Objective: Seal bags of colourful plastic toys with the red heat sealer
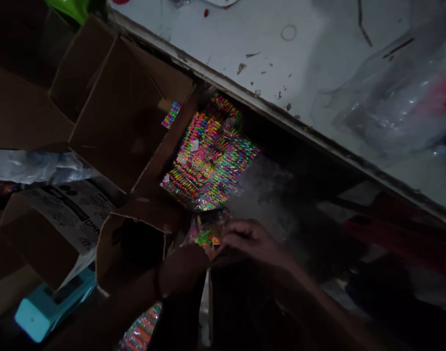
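Observation:
A small clear plastic bag (207, 238) with bright green, orange and yellow pieces in it is between my hands. My right hand (247, 238) is closed, its thumb and fingers pinching the right side of the bag. My left hand (188, 265) is closed on the bag's lower left; its fingers are mostly hidden in shadow. Just beyond lies a pile of clear packs (212, 156) filled with rows of small multicoloured pieces, some with white labels. What the pieces are is too small to tell.
Left of the pile stands an open cardboard box (109, 117), with a smaller open carton (131, 219) nearer me. A turquoise box (50, 307) lies lower left. The white tabletop (259, 29) rises along the upper right, bearing a plastic bag (398, 97), a rubber band (289, 32) and scraps.

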`<action>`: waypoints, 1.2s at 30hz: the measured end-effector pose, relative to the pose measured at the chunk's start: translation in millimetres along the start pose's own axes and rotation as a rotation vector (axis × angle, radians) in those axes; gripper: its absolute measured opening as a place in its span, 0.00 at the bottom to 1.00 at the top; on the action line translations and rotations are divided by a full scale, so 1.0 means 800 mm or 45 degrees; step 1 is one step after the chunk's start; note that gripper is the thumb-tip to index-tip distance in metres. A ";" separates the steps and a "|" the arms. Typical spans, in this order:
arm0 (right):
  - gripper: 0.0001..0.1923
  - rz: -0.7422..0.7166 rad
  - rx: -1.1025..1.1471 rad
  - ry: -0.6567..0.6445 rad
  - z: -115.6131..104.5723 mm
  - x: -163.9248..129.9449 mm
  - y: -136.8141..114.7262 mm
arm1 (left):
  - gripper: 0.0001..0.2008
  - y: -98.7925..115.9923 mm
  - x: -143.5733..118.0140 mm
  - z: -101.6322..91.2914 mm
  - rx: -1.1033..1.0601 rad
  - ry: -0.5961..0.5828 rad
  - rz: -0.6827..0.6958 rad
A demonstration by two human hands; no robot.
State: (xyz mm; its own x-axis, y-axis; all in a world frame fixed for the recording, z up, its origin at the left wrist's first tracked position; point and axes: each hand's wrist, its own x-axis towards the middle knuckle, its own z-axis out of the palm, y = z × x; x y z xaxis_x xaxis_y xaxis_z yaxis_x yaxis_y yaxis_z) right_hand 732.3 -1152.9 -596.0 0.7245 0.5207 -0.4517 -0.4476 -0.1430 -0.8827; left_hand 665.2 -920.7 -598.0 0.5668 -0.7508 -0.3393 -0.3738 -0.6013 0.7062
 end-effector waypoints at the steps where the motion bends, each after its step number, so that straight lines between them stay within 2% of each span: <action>1: 0.19 -0.016 -0.094 0.124 -0.008 0.021 -0.003 | 0.11 0.009 -0.009 0.015 -0.054 0.101 -0.038; 3: 0.17 -0.074 -0.435 0.384 -0.016 0.084 0.002 | 0.12 0.024 -0.021 0.044 -0.184 0.319 -0.209; 4: 0.17 -0.096 -0.645 0.423 -0.015 0.124 0.009 | 0.13 0.030 -0.024 0.057 -0.254 0.420 -0.318; 5: 0.22 -0.151 -0.877 0.434 -0.011 0.166 0.019 | 0.13 0.034 -0.025 0.070 -0.327 0.509 -0.432; 7: 0.38 -0.268 -1.286 0.418 -0.001 0.247 0.043 | 0.12 0.039 -0.026 0.092 -0.482 0.658 -0.657; 9: 0.41 -0.323 -1.493 0.348 0.006 0.311 0.068 | 0.13 0.040 -0.025 0.110 -0.645 0.754 -0.902; 12: 0.35 -0.246 -1.611 0.310 0.004 0.367 0.099 | 0.15 0.036 -0.025 0.132 -0.902 0.807 -1.207; 15: 0.31 -0.157 -1.646 0.380 -0.004 0.386 0.114 | 0.16 0.032 -0.023 0.146 -1.081 0.829 -1.362; 19: 0.20 -0.160 -1.689 0.412 -0.009 0.388 0.105 | 0.15 0.030 -0.014 0.150 -1.106 0.933 -1.428; 24: 0.17 -0.103 -1.686 0.357 -0.018 0.375 0.067 | 0.28 0.033 -0.007 0.149 -1.135 1.022 -1.262; 27: 0.17 -0.114 -1.673 0.411 -0.038 0.349 0.040 | 0.30 0.029 -0.007 0.160 -1.076 1.074 -1.177; 30: 0.17 -0.128 -1.631 0.539 -0.061 0.302 0.015 | 0.27 0.022 -0.010 0.173 -1.023 1.080 -0.989; 33: 0.14 -0.143 -1.603 0.622 -0.069 0.230 0.003 | 0.23 0.017 -0.011 0.176 -1.055 1.030 -0.777; 34: 0.14 -0.146 -1.595 0.625 -0.066 0.201 0.003 | 0.22 0.017 -0.010 0.175 -1.080 1.044 -0.767; 36: 0.13 -0.125 -1.563 0.593 -0.052 0.143 0.008 | 0.19 0.019 -0.005 0.169 -1.149 1.111 -0.872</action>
State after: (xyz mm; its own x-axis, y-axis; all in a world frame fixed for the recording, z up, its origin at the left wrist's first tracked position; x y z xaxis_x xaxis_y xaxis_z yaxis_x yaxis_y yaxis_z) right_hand 834.5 -1129.3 -658.4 0.9485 0.2713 -0.1636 0.2026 -0.9165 -0.3450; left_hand 557.5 -963.7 -670.0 0.8274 0.2156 -0.5186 0.5523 -0.1448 0.8209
